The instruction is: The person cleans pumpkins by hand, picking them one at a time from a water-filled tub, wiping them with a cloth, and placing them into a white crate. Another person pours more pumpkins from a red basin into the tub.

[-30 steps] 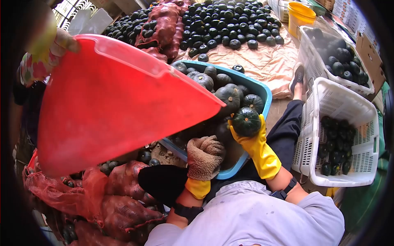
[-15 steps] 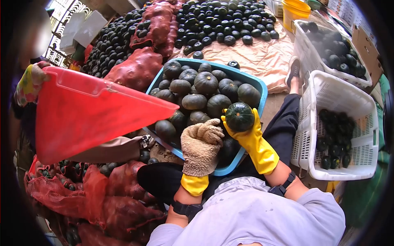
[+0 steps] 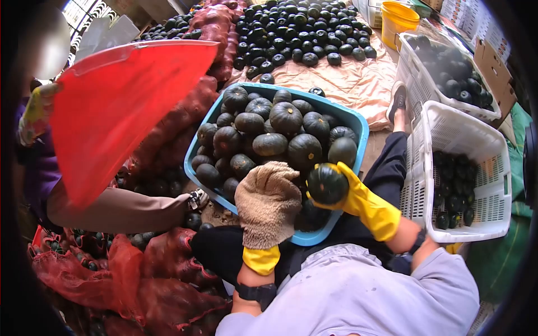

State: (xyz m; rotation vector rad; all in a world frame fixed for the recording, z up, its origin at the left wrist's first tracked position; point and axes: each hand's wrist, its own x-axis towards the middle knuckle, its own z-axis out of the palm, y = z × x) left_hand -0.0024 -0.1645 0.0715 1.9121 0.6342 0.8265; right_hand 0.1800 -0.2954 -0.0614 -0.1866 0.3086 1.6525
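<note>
My right hand (image 3: 358, 196), in a yellow rubber glove, grips a dark green pumpkin (image 3: 327, 185) over the near right part of a blue tub (image 3: 361, 131). Over my left hand (image 3: 268, 204) is a tan fleecy mitt, with a yellow glove cuff showing at the wrist. That hand is half curled beside the held pumpkin, apart from it; its fingers are hidden inside the mitt. Inside the tub lie several dark pumpkins (image 3: 286, 117), many of them dull and dusty. The held one looks shinier.
On the left another person's gloved hand (image 3: 38, 115) holds up a red tub (image 3: 129, 106). Two white crates (image 3: 471, 227) with dark produce stand at the right. Red mesh sacks (image 3: 162, 291) lie at lower left. Several pumpkins (image 3: 302, 33) cover the sheet behind, near a yellow bucket (image 3: 399, 25).
My right hand has lowered and rolled the pumpkin, so its end scar no longer faces up. My left hand has shifted slightly left. The other person's red tub has moved up and left.
</note>
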